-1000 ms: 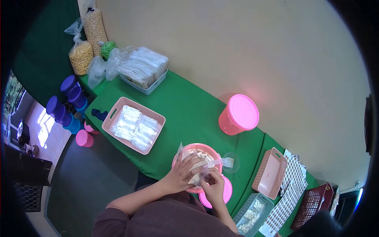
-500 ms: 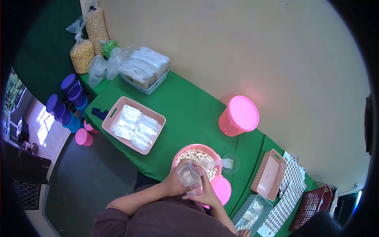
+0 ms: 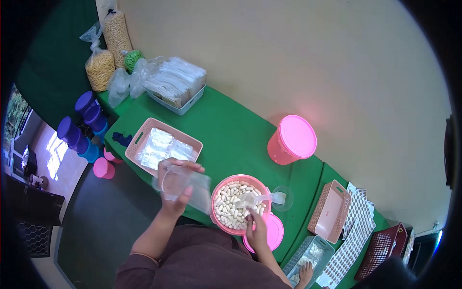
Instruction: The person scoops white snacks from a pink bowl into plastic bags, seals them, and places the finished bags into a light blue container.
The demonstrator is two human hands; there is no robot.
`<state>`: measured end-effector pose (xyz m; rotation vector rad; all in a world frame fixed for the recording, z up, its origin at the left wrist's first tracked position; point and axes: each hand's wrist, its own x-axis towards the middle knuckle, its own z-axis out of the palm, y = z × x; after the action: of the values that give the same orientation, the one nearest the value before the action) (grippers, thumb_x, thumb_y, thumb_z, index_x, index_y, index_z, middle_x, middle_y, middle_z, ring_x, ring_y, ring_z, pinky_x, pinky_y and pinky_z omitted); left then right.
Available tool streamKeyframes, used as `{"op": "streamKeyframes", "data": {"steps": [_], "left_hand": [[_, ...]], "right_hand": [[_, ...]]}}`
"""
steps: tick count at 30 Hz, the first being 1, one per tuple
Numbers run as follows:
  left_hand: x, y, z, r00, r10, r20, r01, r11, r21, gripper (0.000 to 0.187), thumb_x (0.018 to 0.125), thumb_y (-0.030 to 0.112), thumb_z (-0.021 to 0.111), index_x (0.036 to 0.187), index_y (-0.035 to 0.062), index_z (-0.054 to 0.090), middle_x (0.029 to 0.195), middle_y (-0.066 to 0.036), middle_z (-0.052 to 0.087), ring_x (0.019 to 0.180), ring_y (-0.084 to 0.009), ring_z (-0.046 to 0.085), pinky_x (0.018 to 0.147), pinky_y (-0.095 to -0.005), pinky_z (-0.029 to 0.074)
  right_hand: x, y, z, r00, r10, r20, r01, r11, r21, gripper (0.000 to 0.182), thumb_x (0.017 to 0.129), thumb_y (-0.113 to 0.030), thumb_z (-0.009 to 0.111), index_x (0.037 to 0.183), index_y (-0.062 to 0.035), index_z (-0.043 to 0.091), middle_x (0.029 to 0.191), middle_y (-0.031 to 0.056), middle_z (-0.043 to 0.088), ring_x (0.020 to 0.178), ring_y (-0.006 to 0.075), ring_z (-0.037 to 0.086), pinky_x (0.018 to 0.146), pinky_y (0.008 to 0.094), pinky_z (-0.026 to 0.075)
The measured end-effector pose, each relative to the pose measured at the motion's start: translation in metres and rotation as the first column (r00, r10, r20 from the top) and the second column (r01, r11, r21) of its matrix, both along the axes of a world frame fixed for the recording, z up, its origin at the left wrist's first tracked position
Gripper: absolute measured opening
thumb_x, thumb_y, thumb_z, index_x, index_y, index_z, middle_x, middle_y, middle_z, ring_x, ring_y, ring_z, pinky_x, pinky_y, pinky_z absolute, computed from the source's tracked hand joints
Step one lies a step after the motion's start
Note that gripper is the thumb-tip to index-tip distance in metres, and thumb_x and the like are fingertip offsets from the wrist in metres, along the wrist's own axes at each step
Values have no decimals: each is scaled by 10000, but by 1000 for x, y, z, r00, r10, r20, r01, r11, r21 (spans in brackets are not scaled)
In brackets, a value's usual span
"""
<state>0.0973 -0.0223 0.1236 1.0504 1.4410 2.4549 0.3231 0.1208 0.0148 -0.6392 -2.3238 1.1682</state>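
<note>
My left hand [image 3: 174,200] is raised left of the pink bucket [image 3: 214,219], fingers wrapped around a clear plastic cup [image 3: 175,181]. A clear, blurred plastic piece, perhaps a bag [image 3: 199,190], extends from the cup toward the bucket. Over the bucket's near right rim, my right hand [image 3: 258,230] has its fingers slightly apart, just below a clear scoop [image 3: 246,200]; contact with the scoop cannot be made out. The scoop lies on white, capsule-shaped pieces [image 3: 228,204] filling the bucket, its handle pointing right. A pink lid [image 3: 273,233] lies partly beneath my right forearm.
A pink basket [image 3: 196,142] holds clear bags. Behind it stands a basket of white packets [image 3: 180,79]. A lidded pink bucket [image 3: 284,147] stands near the wall. At right, another person's hand [image 3: 305,274] reaches into a grey basket [image 3: 288,266] beside an open pink basket [image 3: 327,216].
My hands have separated. The left has carried the clear cup leftward from the bucket; the right has let go of it and moved toward the scoop. The other person's hand has entered the grey basket.
</note>
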Motion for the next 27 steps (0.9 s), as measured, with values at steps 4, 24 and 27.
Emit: {"op": "streamKeyframes", "data": {"steps": [4, 24, 27], "left_hand": [[-9, -4, -3, 927, -38, -372, -152, 871, -467, 514, 687, 83, 763, 1153, 90, 547, 1087, -108, 627, 992, -263, 618, 859, -373, 498], [-1, -3, -24, 991, -83, -102, -21, 664, -747, 609, 698, 51, 753, 1255, 73, 508, 1073, -84, 642, 1026, -195, 612, 911, -325, 464], [-1, -3, -27, 990, -95, -103, -16, 658, -752, 614, 702, 50, 751, 1261, 76, 499, 1079, -85, 642, 1024, -199, 613, 913, -327, 465]], "right_hand": [[-19, 34, 38, 968, -168, 187, 53, 862, 504, 399, 814, -81, 641, 1205, -53, 571, 1188, 148, 549, 1150, 313, 483, 981, 482, 339], [-17, 56, 57, 736, 16, 677, -475, 725, 499, 124, 799, -116, 624, 729, -19, 658, 717, 148, 612, 707, 323, 601, 695, 428, 450], [-35, 56, 23, 717, -1, 697, -486, 717, 500, 193, 814, -210, 642, 720, -43, 661, 740, 126, 620, 744, 286, 608, 705, 421, 436]]}}
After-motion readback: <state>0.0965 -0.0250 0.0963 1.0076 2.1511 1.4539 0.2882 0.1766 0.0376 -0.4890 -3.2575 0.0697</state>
